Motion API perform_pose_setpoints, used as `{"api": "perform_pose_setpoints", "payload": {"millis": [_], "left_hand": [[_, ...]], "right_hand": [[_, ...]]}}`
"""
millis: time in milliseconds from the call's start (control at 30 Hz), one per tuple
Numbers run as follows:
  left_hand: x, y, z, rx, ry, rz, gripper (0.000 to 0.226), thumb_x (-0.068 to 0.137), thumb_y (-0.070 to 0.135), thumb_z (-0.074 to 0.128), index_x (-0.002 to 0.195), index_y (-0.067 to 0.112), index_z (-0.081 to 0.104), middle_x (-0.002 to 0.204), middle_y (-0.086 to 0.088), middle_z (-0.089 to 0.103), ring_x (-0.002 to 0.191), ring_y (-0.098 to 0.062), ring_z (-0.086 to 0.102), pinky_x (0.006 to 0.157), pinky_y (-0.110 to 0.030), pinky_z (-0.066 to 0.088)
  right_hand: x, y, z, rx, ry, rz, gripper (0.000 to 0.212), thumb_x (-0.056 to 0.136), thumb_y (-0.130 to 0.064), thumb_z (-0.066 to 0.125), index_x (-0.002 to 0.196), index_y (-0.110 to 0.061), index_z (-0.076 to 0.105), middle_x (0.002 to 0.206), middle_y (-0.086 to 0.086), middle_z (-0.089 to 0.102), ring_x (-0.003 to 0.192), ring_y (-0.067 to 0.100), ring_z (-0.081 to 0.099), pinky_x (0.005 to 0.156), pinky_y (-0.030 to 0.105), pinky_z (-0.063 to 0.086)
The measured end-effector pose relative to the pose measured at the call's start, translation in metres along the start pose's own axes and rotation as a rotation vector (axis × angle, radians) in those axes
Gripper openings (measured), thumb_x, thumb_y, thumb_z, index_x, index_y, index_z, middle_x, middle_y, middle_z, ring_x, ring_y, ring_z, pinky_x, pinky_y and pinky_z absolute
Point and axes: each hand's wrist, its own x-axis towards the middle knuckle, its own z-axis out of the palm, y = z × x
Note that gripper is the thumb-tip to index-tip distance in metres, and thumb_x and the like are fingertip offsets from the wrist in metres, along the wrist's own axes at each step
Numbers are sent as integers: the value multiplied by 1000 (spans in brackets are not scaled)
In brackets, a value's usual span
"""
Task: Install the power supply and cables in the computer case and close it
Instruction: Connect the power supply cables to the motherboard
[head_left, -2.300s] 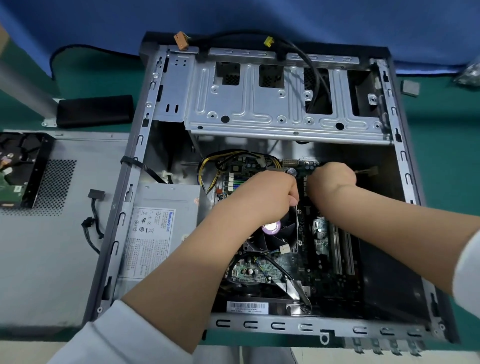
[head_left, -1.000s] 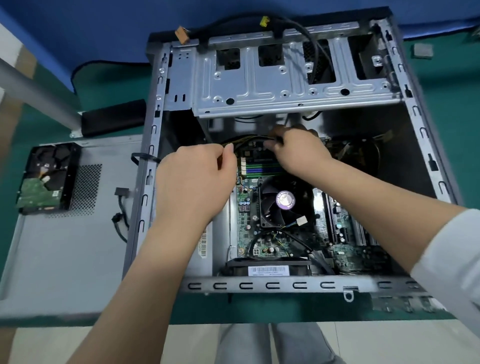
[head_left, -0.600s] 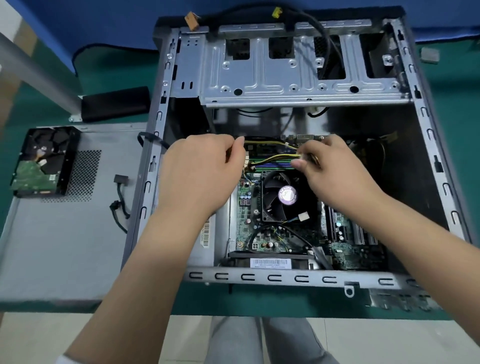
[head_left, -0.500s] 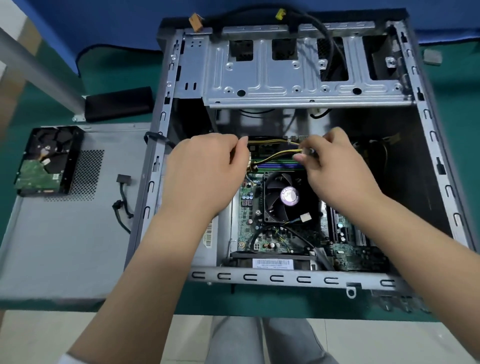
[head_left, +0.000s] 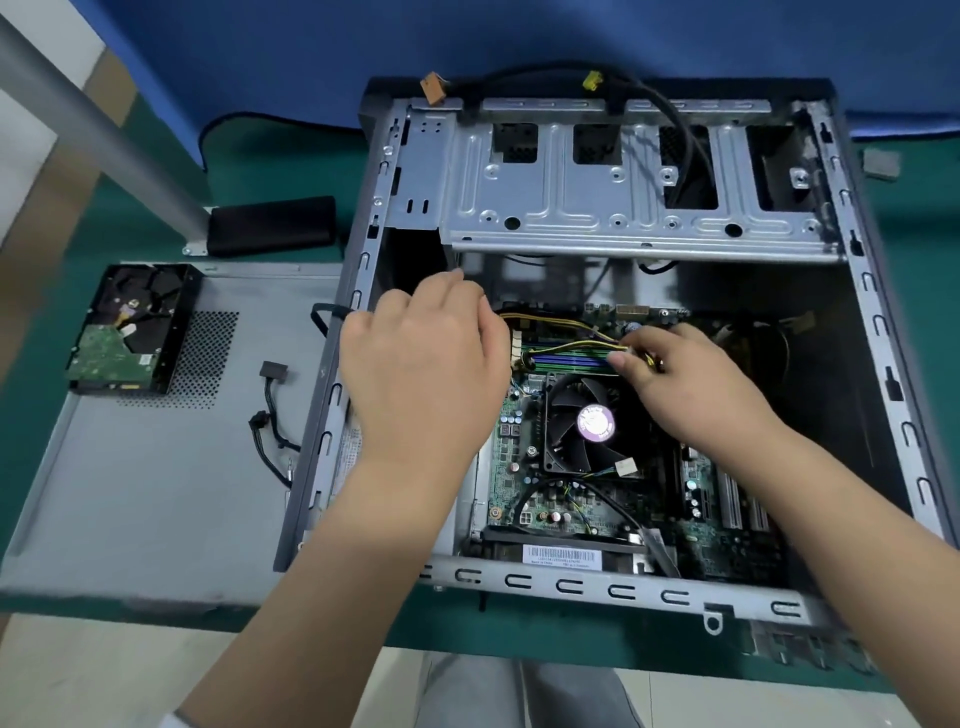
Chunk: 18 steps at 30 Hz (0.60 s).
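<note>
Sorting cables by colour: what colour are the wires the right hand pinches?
Yellow and black wires, pinched by the right hand; head view.

Since 2.3 seconds ago, both hands have parted from the black CPU fan (head_left: 587, 423). The left hand (head_left: 421, 374) has lifted, fingers loosely spread over the case's left side. The right hand (head_left: 691, 379) now pinches the yellow-and-black power cable (head_left: 571, 345) just beyond the fan.

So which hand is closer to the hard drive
Left. The left hand is at the case's left edge, on the side of the hard drive; the right hand is farther right, over the motherboard.
</note>
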Motion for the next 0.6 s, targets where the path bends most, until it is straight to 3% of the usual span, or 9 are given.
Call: {"api": "perform_pose_setpoints", "payload": {"millis": [133,233,367,433,500,600], "left_hand": [[-3,2,0,37,8,-18,30,91,29,47,84,15,73,123,0,65,84,-29,62,69,-35,39],[-5,5,3,123,-106,-14,38,93,35,39,94,14,71,142,-5,49,102,-31,57,75,-39,39],[0,7,7,251,-256,5,45,94,46,36,112,15,64,153,-11,29,134,-34,36,86,-43,41],[5,6,7,232,-322,0,46,93,46,37,116,14,61,149,-12,34,135,-34,33,90,-44,42],[11,7,7,138,-323,34,41,94,41,41,114,13,62,128,-10,53,121,-31,45,85,-41,43],[14,9,5,-116,-281,251,25,94,24,49,103,10,67,100,-6,63,98,-28,54,80,-41,47]], "right_hand": [[-1,-1,1,-32,-1,-49,28,95,-47,45,113,-30,57,100,-2,43,95,24,52,75,37,46],[-2,-3,2,4,-27,-62,27,95,-45,46,113,-28,57,101,-1,44,97,24,52,81,38,47],[0,-4,0,44,-51,-59,28,96,-42,46,116,-25,57,103,1,44,97,25,53,84,37,46],[0,-4,0,47,-66,-58,29,97,-41,45,117,-24,57,104,1,44,95,25,53,84,37,46],[0,-5,0,54,-69,-57,29,97,-40,45,117,-23,57,103,1,44,95,24,53,83,37,46],[1,-6,-1,67,-76,-69,29,97,-39,46,116,-22,57,104,0,46,98,22,52,83,35,44]]}}
